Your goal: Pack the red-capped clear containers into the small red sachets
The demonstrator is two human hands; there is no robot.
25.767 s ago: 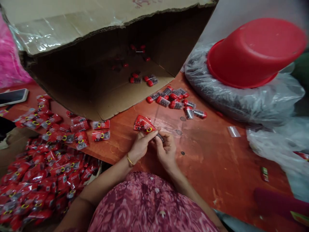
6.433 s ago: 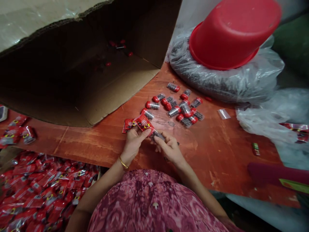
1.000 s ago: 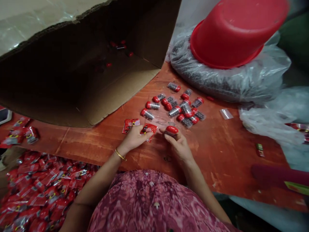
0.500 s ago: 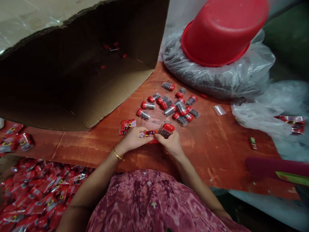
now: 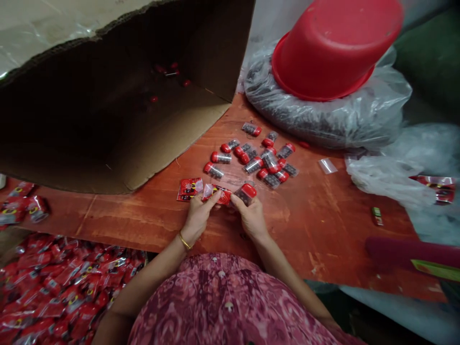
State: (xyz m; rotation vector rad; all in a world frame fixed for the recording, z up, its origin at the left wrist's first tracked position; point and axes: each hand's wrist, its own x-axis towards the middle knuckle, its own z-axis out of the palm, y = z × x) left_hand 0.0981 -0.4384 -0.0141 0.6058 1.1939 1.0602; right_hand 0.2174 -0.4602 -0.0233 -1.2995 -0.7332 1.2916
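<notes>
My left hand [image 5: 197, 218] pinches a small red printed wrapper [image 5: 223, 195] between thumb and fingers. In my right hand [image 5: 253, 216] is a clear container with a red cap [image 5: 248, 190] and dark pellets inside. My right thumb reaches the wrapper's right end; whether it grips it I cannot tell. Flat on the table, just left of my left hand, lies a stack of red printed wrappers [image 5: 187, 187]. Beyond both hands several similar red-capped containers [image 5: 253, 164] lie scattered on their sides, some overlapping.
A big cardboard box [image 5: 158, 170] opens toward me on the reddish table [image 5: 323, 225]. Behind stands an upturned red tub [image 5: 323, 52] on a plastic bag of dark contents [image 5: 298, 122]. At lower left is a heap of red packages [image 5: 64, 287]; a small green-labelled piece [image 5: 377, 215] lies right.
My left hand has turned and drawn slightly toward me, showing more of the wrapper. The container in my right hand has shifted slightly left. The scattered containers stay as they were.
</notes>
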